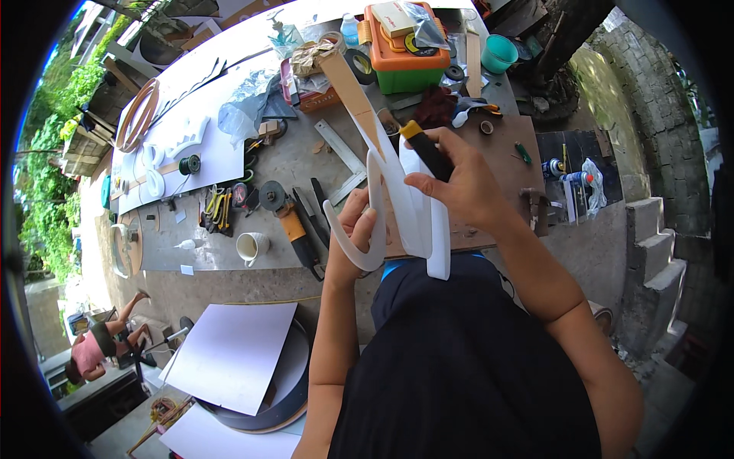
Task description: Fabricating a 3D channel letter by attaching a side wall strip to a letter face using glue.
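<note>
Over the near edge of the table, my left hand (353,233) is closed around a white hook-shaped piece (372,249) with a smooth curved edge. White straight-sided parts (413,210) stand beside the curve, and how they join it I cannot make out. My right hand (462,176) grips a tool with a black and yellow handle (427,151), close against the white parts; its working end is hard to see. A long tan strip (348,80) slants away behind the white parts, partly hidden by them.
An angle grinder (294,229), a white mug (252,246) and a metal square (342,155) lie left of my hands. An orange-and-green toolbox (405,65) stands at the back, near a teal cup (499,53). White cut shapes (183,138) rest far left. Concrete steps (650,252) rise at right.
</note>
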Demonstrator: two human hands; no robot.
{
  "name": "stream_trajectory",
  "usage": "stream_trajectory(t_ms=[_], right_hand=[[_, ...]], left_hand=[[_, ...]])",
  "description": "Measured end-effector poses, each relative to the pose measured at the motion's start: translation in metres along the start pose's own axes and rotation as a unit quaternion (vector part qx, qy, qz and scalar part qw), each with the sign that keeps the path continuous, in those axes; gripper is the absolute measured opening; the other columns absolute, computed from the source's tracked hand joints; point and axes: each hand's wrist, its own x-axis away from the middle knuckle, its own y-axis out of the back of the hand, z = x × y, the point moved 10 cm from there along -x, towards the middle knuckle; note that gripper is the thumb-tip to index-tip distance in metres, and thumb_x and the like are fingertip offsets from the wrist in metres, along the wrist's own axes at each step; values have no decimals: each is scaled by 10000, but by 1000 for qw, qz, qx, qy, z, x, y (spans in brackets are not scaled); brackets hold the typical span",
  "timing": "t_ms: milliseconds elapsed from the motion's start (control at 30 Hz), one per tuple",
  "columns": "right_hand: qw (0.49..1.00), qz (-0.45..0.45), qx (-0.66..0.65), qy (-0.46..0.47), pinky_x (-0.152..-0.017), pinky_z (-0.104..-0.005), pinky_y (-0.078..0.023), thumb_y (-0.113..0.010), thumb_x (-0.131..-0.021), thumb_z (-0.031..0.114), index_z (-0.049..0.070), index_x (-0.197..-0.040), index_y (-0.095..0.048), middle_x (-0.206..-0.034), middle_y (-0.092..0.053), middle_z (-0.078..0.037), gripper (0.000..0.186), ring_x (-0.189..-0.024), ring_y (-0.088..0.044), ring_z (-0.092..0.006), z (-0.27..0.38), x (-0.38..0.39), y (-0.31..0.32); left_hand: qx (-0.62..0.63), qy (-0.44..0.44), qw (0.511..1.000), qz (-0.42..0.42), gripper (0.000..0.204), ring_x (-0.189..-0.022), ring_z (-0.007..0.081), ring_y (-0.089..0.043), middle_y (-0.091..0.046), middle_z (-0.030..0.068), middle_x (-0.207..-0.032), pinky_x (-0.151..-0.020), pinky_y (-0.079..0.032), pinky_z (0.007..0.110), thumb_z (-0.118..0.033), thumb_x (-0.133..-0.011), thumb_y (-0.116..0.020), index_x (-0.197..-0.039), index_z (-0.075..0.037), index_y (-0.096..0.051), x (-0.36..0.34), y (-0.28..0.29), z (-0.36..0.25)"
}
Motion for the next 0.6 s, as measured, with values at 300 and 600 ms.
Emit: stream_trajectory(t_ms=[300,600], right_hand=[[970,-131,138,-149,-905,-369,-488,-709,-877,163,-40,-1288,-564,-1071,-596,-175,480,-1023,-614,-300,-150,52,53],[939,-97,235,-229,-964,-462,-463,-771,-815,120,45,-1373,-486,-1187,-502,-209,631,-1113,-549,-411,-272,90,-39]], left_hand=[[-18,120,990,69,425,-595,58,-528,-615,-11,-795,-539,-396,205,-264,-985,-539,-1320,-12,-613,-23,37,31],[-132,249,948,150,515,-705,115,-572,-635,42,-872,-615,-438,249,-345,-928,-542,-1297,4,-630,-24,52,113]])
